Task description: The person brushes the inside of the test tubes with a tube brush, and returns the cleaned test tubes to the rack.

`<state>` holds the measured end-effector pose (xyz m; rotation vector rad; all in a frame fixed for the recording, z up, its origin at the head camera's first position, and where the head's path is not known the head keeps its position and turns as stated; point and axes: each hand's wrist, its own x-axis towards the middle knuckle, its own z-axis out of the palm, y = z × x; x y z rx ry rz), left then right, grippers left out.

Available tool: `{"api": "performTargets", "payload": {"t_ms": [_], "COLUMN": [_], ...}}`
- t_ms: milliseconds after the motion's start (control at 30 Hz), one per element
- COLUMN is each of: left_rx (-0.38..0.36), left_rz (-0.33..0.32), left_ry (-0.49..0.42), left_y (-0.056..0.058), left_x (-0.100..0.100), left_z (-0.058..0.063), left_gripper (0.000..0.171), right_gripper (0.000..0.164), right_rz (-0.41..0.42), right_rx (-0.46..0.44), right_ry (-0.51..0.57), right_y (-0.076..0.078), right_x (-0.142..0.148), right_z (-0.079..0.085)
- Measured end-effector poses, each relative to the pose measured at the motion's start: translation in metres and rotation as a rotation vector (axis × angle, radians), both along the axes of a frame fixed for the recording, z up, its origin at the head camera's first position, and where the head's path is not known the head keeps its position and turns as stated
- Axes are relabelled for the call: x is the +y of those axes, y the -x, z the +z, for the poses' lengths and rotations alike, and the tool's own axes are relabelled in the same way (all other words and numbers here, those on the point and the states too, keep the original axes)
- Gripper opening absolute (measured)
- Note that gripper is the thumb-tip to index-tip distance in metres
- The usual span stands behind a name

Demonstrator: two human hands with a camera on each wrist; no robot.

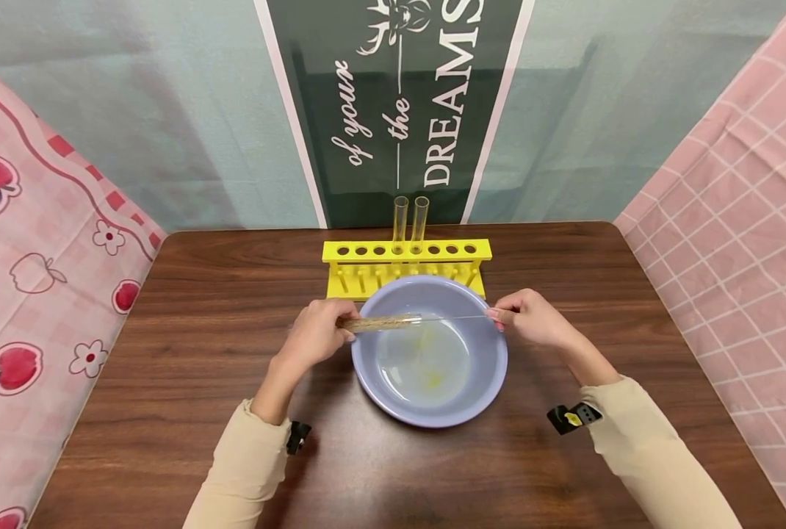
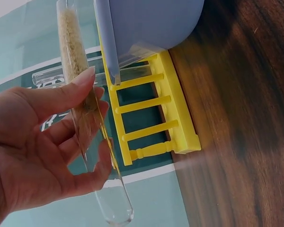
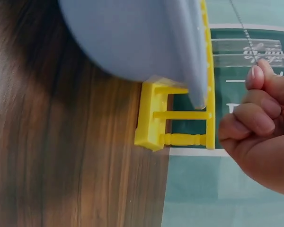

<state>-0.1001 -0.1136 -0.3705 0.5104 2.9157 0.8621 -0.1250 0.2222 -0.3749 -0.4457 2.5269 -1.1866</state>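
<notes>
Test tube (image 2: 114, 201) and brush (image 1: 383, 323) are the work on my feed, held above the brown table (image 1: 195, 353), over the left side of a lavender basin (image 1: 433, 419). On the basin's far side I have a yellow rack (image 1: 442, 258) with two upright tubes (image 1: 400, 220) in it. The left hand (image 1: 316, 330) grips the test tube, thumb and fingers round it, its mouth pointing right; the right hand (image 1: 528, 316) pinches the brush's thin wire (image 1: 459, 317). I judge the scrubbing to be under way: the bristles (image 2: 72, 42) sit inside the test tube near its mouth, so the brush is not yet out, and the test tube is out of the rack. How clean it is, I can't tell. In my head view the left hand covers the test tube's closed end, the left wrist view cuts off its mouth, the right hand's fingers hide the wire's end, and the basin blocks part of the rack. Whether the yellowish marks (image 1: 434, 379) in the basin are residue or reflection, I can't make out.
</notes>
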Motion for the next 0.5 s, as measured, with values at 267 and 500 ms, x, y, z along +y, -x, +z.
{"api": "performTargets", "payload": {"t_ms": [267, 500], "left_rx": [-0.058, -0.11], "left_rz": [-0.024, -0.035], "left_ry": [-0.021, -0.021], "left_y": [0.003, 0.004], "left_x": [-0.005, -0.009], "left_z": [0.001, 0.001], "left_gripper": [0.014, 0.014], "right_gripper": [0.024, 0.023], "right_rz": [0.031, 0.148], "right_rx": [0.378, 0.737], "right_ry": [-0.039, 0.03], "right_y": [-0.008, -0.008], "right_x": [0.003, 0.007], "right_z": [-0.012, -0.025]}}
